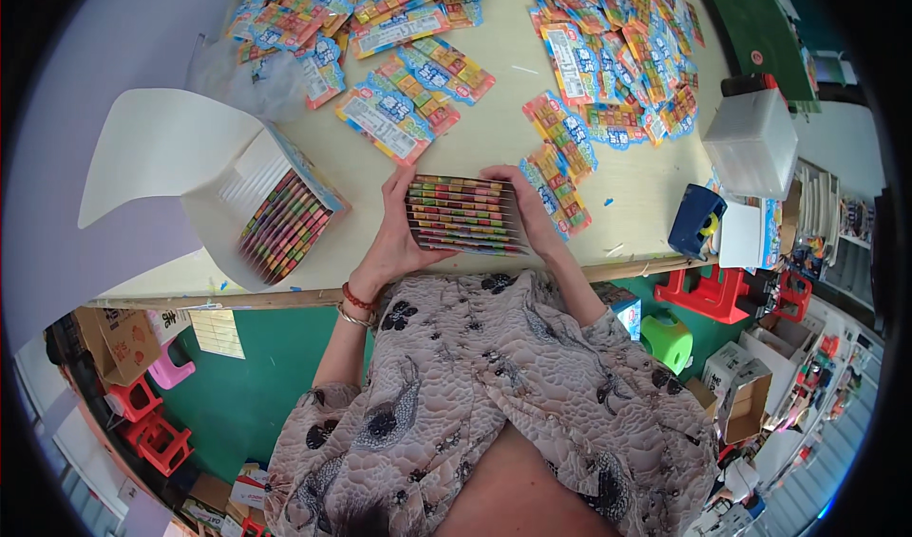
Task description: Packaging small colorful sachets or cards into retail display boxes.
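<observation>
Near the table's front edge, my left hand (387, 244) and my right hand (533, 216) grip a stack of colourful flat packs (463, 216) from its two sides. The packs stand closely layered, with their multicoloured edges facing up at me. Fingers of both hands are partly hidden behind the stack. To the left stands an open white carton (211, 216), its large flap (133, 152) folded out. Inside the carton sits a row of similar packs (287, 226). Just beyond my right hand, loose blister packs (559, 186) lie on the table.
Heaps of loose packs cover the far left (408, 29) and far right (617, 48) of the table (503, 110). At the right edge are a blue tape dispenser (696, 222) and a translucent plastic container (750, 143). Red stools (705, 293) and a green stool (667, 339) stand below.
</observation>
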